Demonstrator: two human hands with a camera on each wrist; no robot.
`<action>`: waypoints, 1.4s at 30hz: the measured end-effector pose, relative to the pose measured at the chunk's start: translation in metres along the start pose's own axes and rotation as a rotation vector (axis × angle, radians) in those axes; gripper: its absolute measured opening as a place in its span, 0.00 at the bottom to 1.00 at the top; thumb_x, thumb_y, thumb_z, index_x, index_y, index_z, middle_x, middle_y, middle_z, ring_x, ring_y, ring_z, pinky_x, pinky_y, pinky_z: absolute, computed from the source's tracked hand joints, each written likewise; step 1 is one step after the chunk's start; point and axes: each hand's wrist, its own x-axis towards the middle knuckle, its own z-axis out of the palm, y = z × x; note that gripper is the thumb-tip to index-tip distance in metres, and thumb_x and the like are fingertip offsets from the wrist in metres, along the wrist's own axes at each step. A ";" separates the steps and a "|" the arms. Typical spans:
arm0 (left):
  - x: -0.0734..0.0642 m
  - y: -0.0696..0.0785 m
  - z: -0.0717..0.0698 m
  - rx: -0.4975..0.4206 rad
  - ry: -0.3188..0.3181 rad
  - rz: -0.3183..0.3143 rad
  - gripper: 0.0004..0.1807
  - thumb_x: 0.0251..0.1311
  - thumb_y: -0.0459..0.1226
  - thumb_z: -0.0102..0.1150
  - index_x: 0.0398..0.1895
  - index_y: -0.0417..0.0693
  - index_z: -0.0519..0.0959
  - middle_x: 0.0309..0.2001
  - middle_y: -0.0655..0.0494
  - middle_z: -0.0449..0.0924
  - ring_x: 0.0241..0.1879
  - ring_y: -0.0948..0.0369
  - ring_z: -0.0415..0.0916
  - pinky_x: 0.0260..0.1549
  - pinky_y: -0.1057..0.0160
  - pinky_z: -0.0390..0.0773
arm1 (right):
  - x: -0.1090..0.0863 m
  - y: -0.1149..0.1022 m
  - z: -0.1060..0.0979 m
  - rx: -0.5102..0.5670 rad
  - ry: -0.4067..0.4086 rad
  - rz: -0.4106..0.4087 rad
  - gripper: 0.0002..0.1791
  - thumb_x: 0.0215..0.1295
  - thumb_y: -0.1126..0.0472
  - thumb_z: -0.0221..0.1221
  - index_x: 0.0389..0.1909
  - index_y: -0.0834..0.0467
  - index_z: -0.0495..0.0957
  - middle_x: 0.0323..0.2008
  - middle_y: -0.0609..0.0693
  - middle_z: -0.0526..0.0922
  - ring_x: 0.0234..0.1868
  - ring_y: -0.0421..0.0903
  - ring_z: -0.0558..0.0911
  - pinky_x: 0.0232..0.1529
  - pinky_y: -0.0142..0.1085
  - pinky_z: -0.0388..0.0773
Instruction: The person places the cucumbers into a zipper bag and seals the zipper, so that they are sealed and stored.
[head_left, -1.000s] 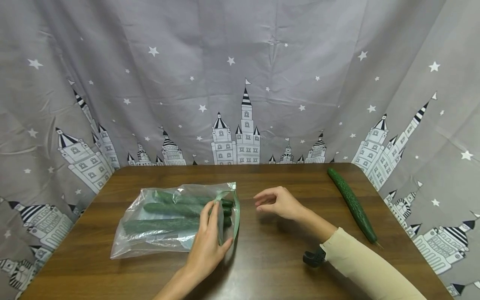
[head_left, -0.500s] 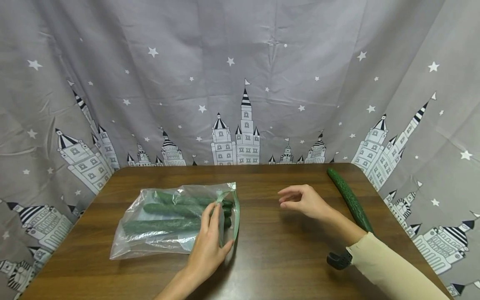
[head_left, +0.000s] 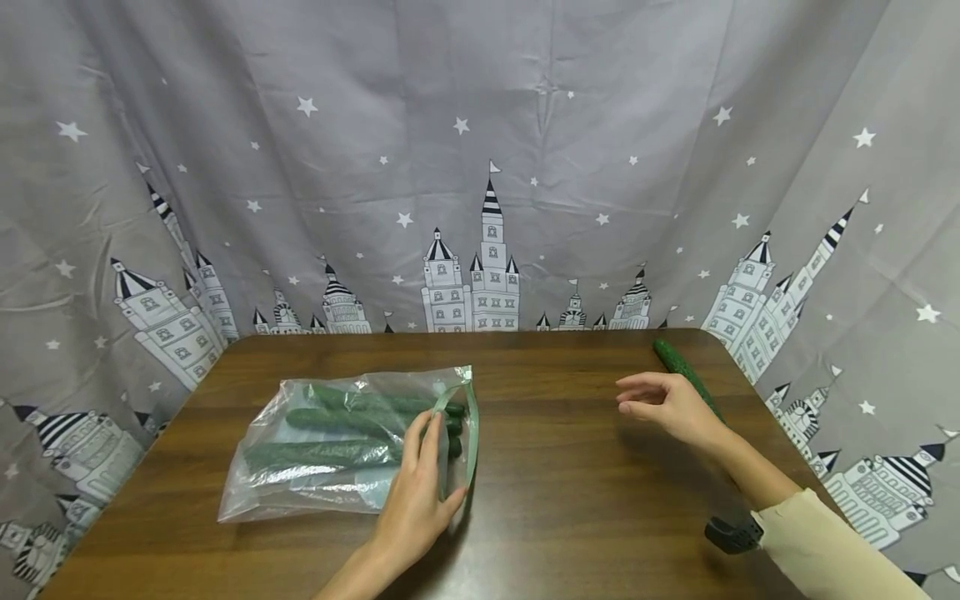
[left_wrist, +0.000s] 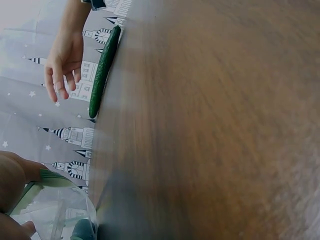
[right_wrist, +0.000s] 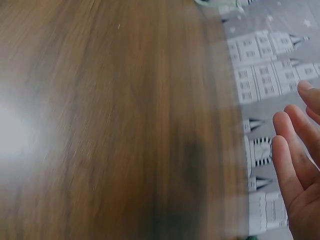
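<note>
A clear zip bag (head_left: 258, 487) with a green zip strip lies on its side at the left, mouth facing right. Several cucumbers (head_left: 322, 454) are inside it. My left hand (head_left: 416, 500) holds the bag's mouth, fingers on the upper rim and thumb on the lower; the left wrist view shows the green strip (left_wrist: 52, 177) beside the thumb. My right hand (head_left: 671, 408) hovers over the right side of the table with loosely bent fingers, holding nothing. Close behind it lies a single cucumber (head_left: 678, 365), its near part hidden by the hand and forearm.
The brown wooden table (head_left: 555, 508) ends at a grey curtain (head_left: 600, 125) printed with castles and stars. A black wrist strap piece (head_left: 731, 535) sticks out below the right sleeve (head_left: 825, 542).
My right hand has moved rightward from near the bag's mouth toward the single cucumber, now covering part of it. The left hand and the bag have stayed nearly still.
</note>
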 end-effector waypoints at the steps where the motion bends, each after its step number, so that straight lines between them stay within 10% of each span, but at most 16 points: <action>1: 0.000 0.000 0.000 0.000 0.003 0.002 0.63 0.33 0.23 0.86 0.76 0.28 0.57 0.73 0.36 0.56 0.51 0.40 0.79 0.48 0.51 0.85 | -0.003 0.001 -0.003 0.001 0.007 0.005 0.21 0.66 0.66 0.69 0.58 0.69 0.81 0.45 0.70 0.85 0.42 0.60 0.88 0.41 0.52 0.88; 24: 0.003 0.001 -0.003 -0.018 0.029 -0.019 0.63 0.35 0.22 0.85 0.76 0.27 0.56 0.73 0.35 0.55 0.51 0.43 0.79 0.48 0.54 0.85 | -0.066 0.022 -0.067 -0.198 0.155 0.027 0.21 0.69 0.67 0.66 0.58 0.73 0.78 0.42 0.62 0.88 0.35 0.43 0.88 0.31 0.39 0.87; 34: 0.003 -0.003 -0.003 -0.070 0.075 -0.037 0.61 0.36 0.19 0.82 0.76 0.26 0.55 0.72 0.35 0.57 0.62 0.44 0.73 0.54 0.53 0.82 | -0.092 0.043 -0.083 -0.256 0.231 0.030 0.19 0.66 0.71 0.67 0.53 0.77 0.78 0.34 0.44 0.88 0.32 0.40 0.87 0.26 0.35 0.85; 42: 0.003 -0.006 -0.004 -0.094 0.076 -0.055 0.60 0.38 0.20 0.82 0.76 0.27 0.55 0.72 0.35 0.56 0.65 0.44 0.72 0.58 0.53 0.79 | -0.100 0.050 -0.081 -0.338 0.222 0.069 0.20 0.64 0.66 0.71 0.54 0.71 0.82 0.38 0.56 0.89 0.35 0.35 0.85 0.29 0.31 0.83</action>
